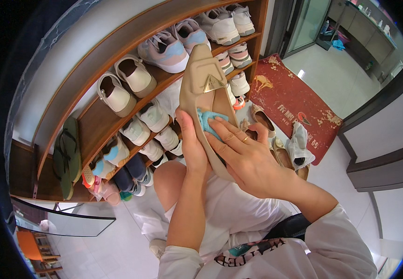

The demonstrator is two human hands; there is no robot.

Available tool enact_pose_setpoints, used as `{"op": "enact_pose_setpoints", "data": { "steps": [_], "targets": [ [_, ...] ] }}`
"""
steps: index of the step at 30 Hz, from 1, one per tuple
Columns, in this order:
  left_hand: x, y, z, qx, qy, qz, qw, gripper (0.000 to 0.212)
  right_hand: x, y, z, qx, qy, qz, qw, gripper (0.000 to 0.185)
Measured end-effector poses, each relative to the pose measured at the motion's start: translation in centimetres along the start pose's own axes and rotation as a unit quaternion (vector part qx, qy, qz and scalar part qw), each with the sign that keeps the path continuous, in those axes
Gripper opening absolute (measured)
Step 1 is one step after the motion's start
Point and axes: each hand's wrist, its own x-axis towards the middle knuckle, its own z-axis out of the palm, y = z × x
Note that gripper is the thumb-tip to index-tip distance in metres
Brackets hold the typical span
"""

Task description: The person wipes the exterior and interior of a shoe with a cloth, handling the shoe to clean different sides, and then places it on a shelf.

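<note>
A beige pointed-toe slip-on shoe (191, 82) with a gold triangular ornament (213, 83) is held up above my lap, toe pointing away from me. My left hand (192, 146) grips its left side, the thumb lying along the outer wall. Inside the opening, a light blue cloth (210, 117) is bunched up. My right hand (245, 153), with a ring on one finger, presses the cloth against the inside of the shoe with its fingertips. The heel end is partly covered by my right hand.
A wooden shoe rack (173, 78) with several pairs of shoes stands ahead and to the left. Green flip-flops (67, 157) lean at its left end. Right of it are a red doormat (292, 108), flat shoes (262, 118) and a white plastic bag (300, 146) on the floor.
</note>
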Motion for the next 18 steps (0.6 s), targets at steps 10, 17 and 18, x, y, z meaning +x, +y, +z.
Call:
{"op": "enact_pose_setpoints", "data": {
  "steps": [10, 17, 18],
  "targets": [
    [-0.3, -0.3, 0.1, 0.013, -0.075, -0.013, 0.997, 0.059, 1.1, 1.1, 0.2, 0.031, 0.01, 0.005, 0.999, 0.044],
    [-0.5, -0.2, 0.6, -0.004, -0.105, -0.027, 0.994, 0.06, 1.8, 1.1, 0.8, 0.022, -0.021, 0.048, 0.998, 0.047],
    [-0.6, -0.1, 0.6, -0.003, -0.106, -0.026, 0.994, 0.06, 1.9, 1.0, 1.0, 0.021, -0.019, 0.048, 0.998, 0.047]
  ]
}}
